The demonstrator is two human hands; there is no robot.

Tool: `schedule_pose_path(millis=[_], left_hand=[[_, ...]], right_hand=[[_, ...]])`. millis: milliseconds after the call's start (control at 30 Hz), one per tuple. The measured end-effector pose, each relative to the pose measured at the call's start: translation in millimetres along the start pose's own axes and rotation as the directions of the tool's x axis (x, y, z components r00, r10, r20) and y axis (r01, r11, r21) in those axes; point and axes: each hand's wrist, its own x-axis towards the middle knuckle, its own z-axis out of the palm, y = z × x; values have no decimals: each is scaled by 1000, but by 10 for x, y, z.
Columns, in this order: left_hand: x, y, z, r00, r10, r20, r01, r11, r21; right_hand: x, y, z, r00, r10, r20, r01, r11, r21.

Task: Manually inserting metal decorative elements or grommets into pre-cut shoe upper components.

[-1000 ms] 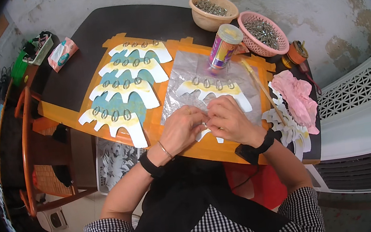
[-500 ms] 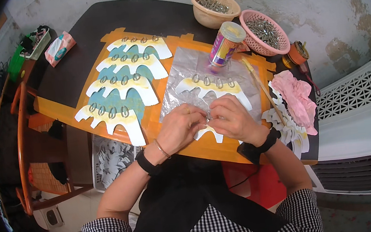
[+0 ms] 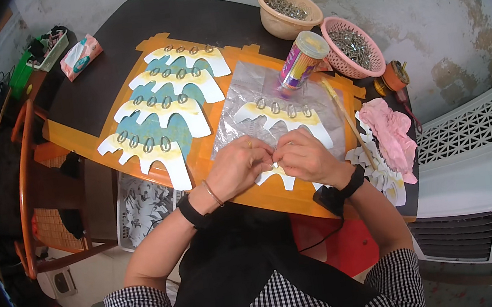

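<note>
Pinching upper edge of white cutout [image 3: 287,181] at near side of desk [image 3: 115,34], in closed grip of left hand [image 3: 239,169] and right hand [image 3: 308,159]; exact hold hidden. Counting as done: four cutouts [image 3: 175,163] bearing metal loops [image 3: 148,144], plus fifth cutout [image 3: 318,132] on plastic sheet [image 3: 243,86]. Probably leaving: pinched one, cutout pile [image 3: 392,191] partly under pink cloth [image 3: 389,136].

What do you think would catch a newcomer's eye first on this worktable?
Probably the four white-and-yellow cutouts with oval metal clips, lined up on the table's left side. Next, the left hand and right hand, close together over another cutout at the near edge. At the far right, a beige bowl and a pink basket hold heaps of metal pieces.
</note>
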Motion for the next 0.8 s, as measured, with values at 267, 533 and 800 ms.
schedule_pose_path(millis=[267, 533, 800], left_hand=[[4, 32, -23, 999, -21, 30, 21, 1000, 10], [-2, 28, -19, 999, -20, 30, 19, 1000, 17], [-5, 21, -11, 1000, -13, -6, 13, 1000, -3]], right_hand=[[82, -27, -59, 999, 26, 33, -27, 999, 18], [95, -24, -51, 1000, -20, -8, 21, 1000, 15], [77, -57, -19, 999, 52, -6, -51, 995, 89]])
